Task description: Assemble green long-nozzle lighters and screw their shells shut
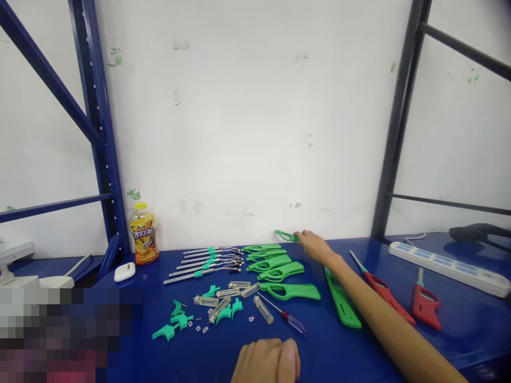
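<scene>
The right hand [315,246], arm stretched across a blue tabletop [331,357], pinches one end of a green shell [284,235] with a looped opening, shown against the foot of a pale wall [255,122]. The left hand [266,363] hangs at six o'clock from the shell, at the near side, fingers curled under; whether it grips anything cannot be told. With the held shell as the clock's center and the wall at twelve, five more green pieces [280,260] lie in a stepped row running from about eight o'clock round to six. At six, a screwdriver [285,315] with a clear, red-collared handle rests between that row and the left hand. Clear tubes [229,293] are scattered toward seven and eight, mingled with teal triggers [181,320] and tiny loose parts. Metal rods [198,274] with teal collars and wires line up between eight and nine. Between four and five lies a green lighter body [342,299], near the right forearm; two red lighters [397,307] sit at four. Farther out, a white power strip [447,267] stretches at three, while a yellow-capped bottle [144,234] stands at nine, just beside a small white case [125,272].
</scene>
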{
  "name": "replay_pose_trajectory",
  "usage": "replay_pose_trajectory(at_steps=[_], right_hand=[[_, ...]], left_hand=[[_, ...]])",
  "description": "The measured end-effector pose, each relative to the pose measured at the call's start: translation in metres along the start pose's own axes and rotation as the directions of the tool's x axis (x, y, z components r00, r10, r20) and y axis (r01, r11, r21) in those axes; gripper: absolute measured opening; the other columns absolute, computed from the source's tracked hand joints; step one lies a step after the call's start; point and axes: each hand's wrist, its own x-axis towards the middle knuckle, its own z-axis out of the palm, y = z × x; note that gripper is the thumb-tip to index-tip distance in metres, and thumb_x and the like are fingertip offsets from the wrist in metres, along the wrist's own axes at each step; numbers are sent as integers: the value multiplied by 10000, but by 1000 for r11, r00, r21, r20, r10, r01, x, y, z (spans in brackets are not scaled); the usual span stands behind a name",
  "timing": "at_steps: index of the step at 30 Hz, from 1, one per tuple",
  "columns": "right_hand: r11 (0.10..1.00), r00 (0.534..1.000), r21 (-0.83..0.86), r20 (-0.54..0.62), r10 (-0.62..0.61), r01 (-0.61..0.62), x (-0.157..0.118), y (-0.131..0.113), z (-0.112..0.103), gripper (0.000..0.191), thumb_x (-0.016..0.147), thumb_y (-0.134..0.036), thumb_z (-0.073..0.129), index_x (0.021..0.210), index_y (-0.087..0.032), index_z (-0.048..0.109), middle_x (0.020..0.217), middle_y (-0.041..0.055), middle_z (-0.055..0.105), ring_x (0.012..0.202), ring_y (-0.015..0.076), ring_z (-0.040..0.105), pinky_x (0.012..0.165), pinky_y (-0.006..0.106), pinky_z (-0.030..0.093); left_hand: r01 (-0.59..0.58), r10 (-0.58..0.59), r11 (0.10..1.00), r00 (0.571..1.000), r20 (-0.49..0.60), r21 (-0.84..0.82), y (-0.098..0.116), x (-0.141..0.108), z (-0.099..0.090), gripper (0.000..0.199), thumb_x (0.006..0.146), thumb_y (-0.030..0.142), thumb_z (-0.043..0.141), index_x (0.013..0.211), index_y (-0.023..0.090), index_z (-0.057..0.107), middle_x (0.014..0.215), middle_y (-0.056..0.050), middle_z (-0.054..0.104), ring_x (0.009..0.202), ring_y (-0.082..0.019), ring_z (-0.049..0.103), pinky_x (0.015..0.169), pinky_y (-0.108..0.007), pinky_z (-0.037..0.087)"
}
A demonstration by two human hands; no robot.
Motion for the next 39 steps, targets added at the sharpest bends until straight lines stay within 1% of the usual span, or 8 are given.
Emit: replay_pose_trajectory(at_steps=[4,6,11,14,17,19,30,39], right_hand=[[979,988,156,-109,-113,129,-20,-33,-37,350,1034,-346,653,1348,-193,628,1344,109,658,1123,258,686,949,478,592],[940,964,230,-142,-223,251,-46,-60,-56,349,1092,-223,510,1437,-204,558,1335,136,676,1211,237,659,1039,408,547],[765,874,431,-149,-463,479,-124,-127,-89,372,1101,-262,474,1471,-280,514,1372,104,652,1240,247,638,1024,389,538],[746,872,479,-92,-481,462,-146,-145,-97,378,1080,-229,504,1447,-318,521,1336,77,659,1223,259,633,1007,409,528],[735,883,523,-83,-461,432,-148,-146,-98,354,1084,-271,521,1432,-340,518,1331,57,658,1222,248,632,1003,393,520],[718,889,551,-106,-446,426,-145,-144,-97,341,1088,-329,533,1429,-342,519,1350,52,654,1233,241,628,1016,388,514],[664,895,608,-215,-390,435,-155,-144,-102,324,1085,-392,543,1406,-355,566,1379,37,688,1234,240,655,1032,364,524],[710,957,658,-278,-80,250,-116,-100,-91,382,1032,-479,585,1333,-248,630,1260,111,734,1081,278,719,977,458,583]], left_hand=[[15,-21,998,994,-105,-56,11,-7,-16,400,1034,346,321,884,237,675,770,-32,739,726,-215,698,655,-305,393],[63,-93,989,970,-224,-137,15,-13,-27,291,994,338,424,1109,232,669,776,-20,725,667,-207,670,683,-307,425],[79,-329,896,780,-532,-438,3,-28,-55,720,1013,477,465,1634,234,194,1255,-118,651,620,-155,625,672,-310,507],[16,-327,856,791,-518,-516,-9,-34,-74,783,960,538,576,1619,212,308,1263,-139,647,678,-185,673,555,-286,512],[-48,-305,758,855,-419,-650,-10,-38,-94,658,870,577,707,1388,175,649,1115,-123,730,703,-220,709,516,-276,550],[-96,-328,694,840,-433,-714,-5,-40,-104,566,802,564,801,1207,170,768,1006,-101,779,723,-227,722,634,-302,613],[-303,-364,446,798,-480,-842,10,-48,-107,468,828,583,785,978,142,823,1073,-131,801,884,-275,763,701,-299,650],[-167,-388,596,797,-463,-785,5,-49,-122,505,743,531,869,1078,156,826,991,-123,821,907,-304,786,680,-305,649]])
